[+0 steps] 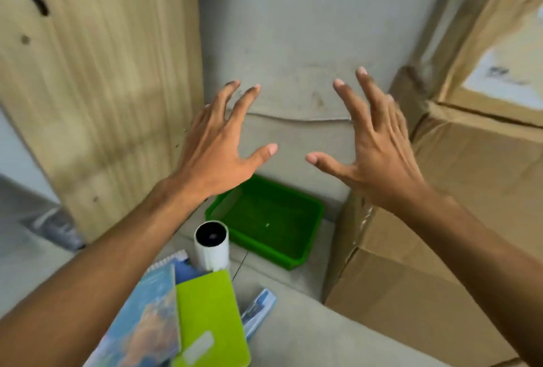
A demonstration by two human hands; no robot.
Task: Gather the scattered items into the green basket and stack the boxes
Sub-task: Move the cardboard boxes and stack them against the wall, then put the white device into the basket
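Observation:
The green basket (311, 219) sits on the floor against the wall, with nothing in it. In front of it stands a white cylinder (212, 249) with a dark open top. Closer to me lie a lime-green notebook (210, 316), a blue illustrated book (144, 322), a spiral-bound pad (172, 259) and a blue-white booklet (258, 308). Cardboard boxes are stacked on the right: a large lower one (417, 287) and an upper one (484, 43). My left hand (217, 146) and my right hand (379, 149) hover in the air above the basket, fingers spread, holding nothing.
A light wooden cabinet side (102, 87) rises on the left, close to the basket. A grey wall (308, 28) stands behind the hands. The floor is grey. A blurred dark object (55, 228) lies at the far left by the cabinet's foot.

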